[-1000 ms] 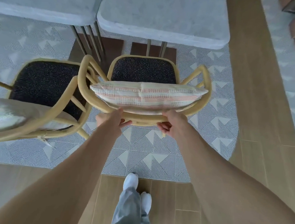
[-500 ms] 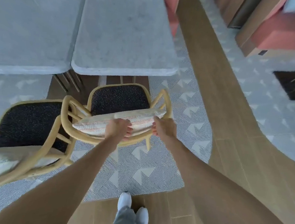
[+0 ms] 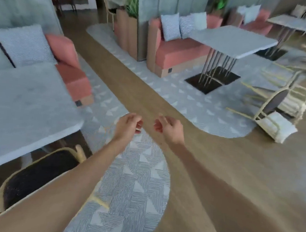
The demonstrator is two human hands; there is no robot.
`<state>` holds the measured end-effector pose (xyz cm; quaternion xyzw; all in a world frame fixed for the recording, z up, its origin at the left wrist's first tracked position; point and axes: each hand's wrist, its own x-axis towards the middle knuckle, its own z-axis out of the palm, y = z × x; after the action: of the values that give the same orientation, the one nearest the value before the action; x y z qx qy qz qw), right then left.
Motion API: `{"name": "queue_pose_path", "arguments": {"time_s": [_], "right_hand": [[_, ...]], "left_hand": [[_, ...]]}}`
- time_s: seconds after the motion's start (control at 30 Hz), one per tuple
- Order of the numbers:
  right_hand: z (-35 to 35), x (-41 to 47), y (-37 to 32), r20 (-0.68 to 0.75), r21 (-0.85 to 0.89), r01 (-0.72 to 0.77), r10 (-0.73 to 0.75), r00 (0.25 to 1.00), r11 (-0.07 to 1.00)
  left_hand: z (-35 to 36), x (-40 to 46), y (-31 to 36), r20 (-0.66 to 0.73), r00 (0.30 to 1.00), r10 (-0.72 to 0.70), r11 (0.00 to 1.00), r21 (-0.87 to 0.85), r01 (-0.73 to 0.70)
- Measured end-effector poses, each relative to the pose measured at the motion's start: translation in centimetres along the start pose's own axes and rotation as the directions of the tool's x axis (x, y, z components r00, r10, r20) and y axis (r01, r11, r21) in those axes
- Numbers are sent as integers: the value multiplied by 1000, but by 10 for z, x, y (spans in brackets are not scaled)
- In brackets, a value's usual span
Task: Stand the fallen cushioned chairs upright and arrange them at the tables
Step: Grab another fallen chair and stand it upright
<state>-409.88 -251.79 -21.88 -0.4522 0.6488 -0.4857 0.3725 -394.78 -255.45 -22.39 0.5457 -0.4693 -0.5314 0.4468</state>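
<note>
Across the wooden aisle, at far right in the head view, a fallen chair point(image 3: 276, 114) lies on its side near a marble table point(image 3: 233, 39), loose cushion point(image 3: 277, 128) at its back. Left hand point(image 3: 128, 125) and right hand point(image 3: 167, 129) hang half-curled, holding nothing. Frame looks light and stiff; grip the back rail. No legible writing.

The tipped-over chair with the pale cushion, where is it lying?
The fallen chair lies on its side at the right of the head view, by the patterned rug's edge, right of the grey table.
</note>
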Motion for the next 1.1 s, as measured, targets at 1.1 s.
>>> {"name": "queue_pose_path", "arguments": {"time_s": [1.1], "right_hand": [[-881,336,162,-738,182,-120,216,639,976]], "left_hand": [[1015,149,102,655,755,1,999,-31,26]]}}
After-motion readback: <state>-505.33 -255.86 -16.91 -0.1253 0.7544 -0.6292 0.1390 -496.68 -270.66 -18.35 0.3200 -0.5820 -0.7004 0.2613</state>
